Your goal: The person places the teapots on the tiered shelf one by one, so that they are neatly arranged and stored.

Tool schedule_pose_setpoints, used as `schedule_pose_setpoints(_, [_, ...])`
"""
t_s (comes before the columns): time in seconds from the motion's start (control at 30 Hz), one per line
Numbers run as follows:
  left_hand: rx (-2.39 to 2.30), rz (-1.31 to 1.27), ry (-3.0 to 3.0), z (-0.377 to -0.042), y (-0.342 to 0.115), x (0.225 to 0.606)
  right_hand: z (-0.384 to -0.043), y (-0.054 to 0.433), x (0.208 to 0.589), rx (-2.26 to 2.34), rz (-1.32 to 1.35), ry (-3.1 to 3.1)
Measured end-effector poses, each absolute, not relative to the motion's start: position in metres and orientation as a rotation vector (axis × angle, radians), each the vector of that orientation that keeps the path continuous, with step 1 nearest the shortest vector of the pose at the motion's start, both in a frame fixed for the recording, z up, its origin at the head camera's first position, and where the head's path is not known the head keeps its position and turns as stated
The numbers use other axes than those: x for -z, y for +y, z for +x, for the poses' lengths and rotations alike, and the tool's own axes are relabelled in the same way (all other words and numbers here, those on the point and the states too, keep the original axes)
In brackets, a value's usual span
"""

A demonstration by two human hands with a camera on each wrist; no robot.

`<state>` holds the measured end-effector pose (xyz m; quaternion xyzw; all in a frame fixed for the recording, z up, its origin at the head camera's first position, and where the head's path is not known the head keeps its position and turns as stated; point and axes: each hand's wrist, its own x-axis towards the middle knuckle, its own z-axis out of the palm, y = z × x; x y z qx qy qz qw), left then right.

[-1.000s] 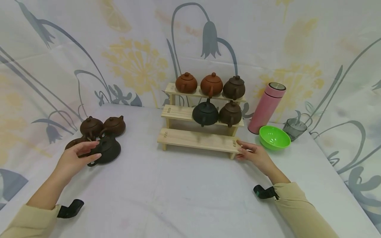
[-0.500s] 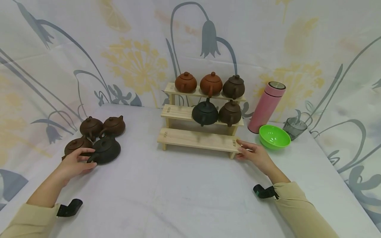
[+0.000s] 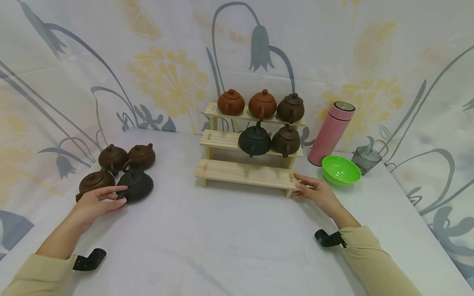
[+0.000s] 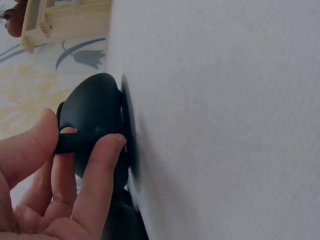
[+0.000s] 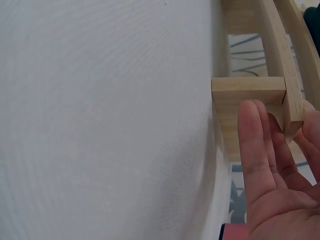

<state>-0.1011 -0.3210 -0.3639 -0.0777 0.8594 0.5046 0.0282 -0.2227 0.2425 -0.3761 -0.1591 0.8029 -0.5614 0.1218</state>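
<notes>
My left hand (image 3: 97, 204) pinches the handle of a black teapot (image 3: 140, 184) at the table's left. In the left wrist view, thumb and fingers close on the handle (image 4: 80, 142), and the pot's base is close over the white cloth. Three brown teapots, one of them (image 3: 97, 181) beside my fingers, cluster behind it. At the right end of a three-step wooden stand (image 3: 244, 173), my right hand (image 3: 317, 195) grips the lowest board, thumb on top and fingers below, as the right wrist view shows.
Two reddish teapots (image 3: 231, 103) and a dark brown one (image 3: 291, 109) stand on the top step. The middle step bears a black teapot (image 3: 254, 140) and a brown one (image 3: 286, 140). Right of the stand are a pink flask (image 3: 331, 133), green bowl (image 3: 340, 170) and grey glass (image 3: 366, 159).
My left hand has come down to the black teapot, taken its handle, and shifted the pot slightly right and away from the nearest brown one. My right hand has stayed at the stand.
</notes>
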Motion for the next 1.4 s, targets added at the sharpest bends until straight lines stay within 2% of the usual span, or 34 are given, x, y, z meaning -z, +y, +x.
schedule_pose_setpoints(0.23, [-1.633, -0.251, 2.628, -0.107, -0.298, 0.359, -0.224, 0.243, 0.378, 1.663, -0.48, 2.333])
schedule_pose_setpoints(0.53, [-1.663, -0.259, 2.617, -0.121, -0.26, 0.333, -0.225, 0.242, 0.379, 1.663, -0.484, 2.335])
schedule_pose_setpoints(0.87, [-1.857, -0.117, 2.566, -0.142, -0.222, 0.307, -0.225, 0.242, 0.38, 1.674, -0.482, 2.331])
schedule_pose_setpoints(1.4, [-1.924, -0.085, 2.489, -0.177, -0.173, 0.284, -0.223, 0.242, 0.379, 1.682, -0.46, 2.347])
